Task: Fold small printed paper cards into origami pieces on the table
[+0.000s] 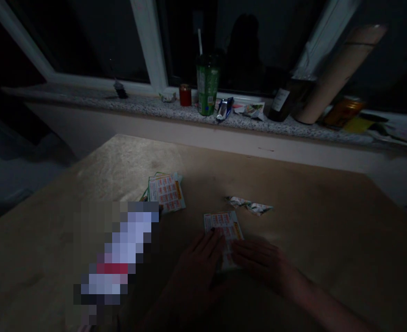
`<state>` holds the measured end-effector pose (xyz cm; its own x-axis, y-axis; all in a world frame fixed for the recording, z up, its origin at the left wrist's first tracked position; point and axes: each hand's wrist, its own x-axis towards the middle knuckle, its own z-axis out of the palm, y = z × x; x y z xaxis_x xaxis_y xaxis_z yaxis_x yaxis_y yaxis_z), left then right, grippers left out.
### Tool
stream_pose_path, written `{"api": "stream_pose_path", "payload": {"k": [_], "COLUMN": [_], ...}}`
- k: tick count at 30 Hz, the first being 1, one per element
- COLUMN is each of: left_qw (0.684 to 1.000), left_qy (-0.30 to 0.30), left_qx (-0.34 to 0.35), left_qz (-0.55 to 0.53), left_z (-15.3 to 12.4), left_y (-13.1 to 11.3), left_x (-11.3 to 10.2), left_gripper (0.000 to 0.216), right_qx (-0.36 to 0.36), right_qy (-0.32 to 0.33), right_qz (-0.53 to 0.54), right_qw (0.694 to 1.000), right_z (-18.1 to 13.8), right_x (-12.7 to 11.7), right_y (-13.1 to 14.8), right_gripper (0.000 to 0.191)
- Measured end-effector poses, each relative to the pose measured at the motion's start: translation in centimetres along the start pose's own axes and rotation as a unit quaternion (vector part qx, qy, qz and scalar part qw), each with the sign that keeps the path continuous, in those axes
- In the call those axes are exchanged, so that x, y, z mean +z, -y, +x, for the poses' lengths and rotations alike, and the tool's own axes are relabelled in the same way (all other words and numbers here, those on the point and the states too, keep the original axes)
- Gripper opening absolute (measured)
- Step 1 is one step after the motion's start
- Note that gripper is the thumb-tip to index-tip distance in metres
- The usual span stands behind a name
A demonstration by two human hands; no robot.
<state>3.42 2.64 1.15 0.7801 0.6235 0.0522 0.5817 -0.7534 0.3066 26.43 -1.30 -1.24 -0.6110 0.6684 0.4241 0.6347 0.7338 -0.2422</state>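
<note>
In the dim head view, a small printed sheet with rows of orange blocks lies on the table. My left hand rests on its left side, fingers stretched out flat. From the right, my right hand touches the sheet's other edge, its fingers extended and close together. Just beyond lies a folded strip of printed paper made of triangular shapes. A stack of similar printed sheets sits farther left. Beside it is a blurred-out bright rectangular thing, perhaps a screen.
The wooden table meets a wall under a granite windowsill. On the sill stand a green cup with a straw, a red jar, a dark bottle, a tall tube and crumpled wrappers.
</note>
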Motion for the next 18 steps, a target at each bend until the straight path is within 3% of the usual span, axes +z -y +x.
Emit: {"api": "stream_pose_path", "payload": {"k": [7,18], "left_qw": [0.998,0.981], "left_qy": [0.022,0.095], "left_qx": [0.063,0.156], "left_qz": [0.007,0.063], "left_z": [0.3,1.0], "left_y": [-0.9,-2.1], "left_x": [1.4,1.7], "left_gripper": [0.069,0.07], "right_qx": [0.027,0.051], "right_qy": [-0.01,-0.009], "right_qz": [-0.024,-0.043], "right_qw": [0.999,0.998], "right_z": [-2.6,-6.2], "right_x": [-0.9,-2.8], "right_y": [1.2,3.2], "right_gripper": [0.029,0.026]}}
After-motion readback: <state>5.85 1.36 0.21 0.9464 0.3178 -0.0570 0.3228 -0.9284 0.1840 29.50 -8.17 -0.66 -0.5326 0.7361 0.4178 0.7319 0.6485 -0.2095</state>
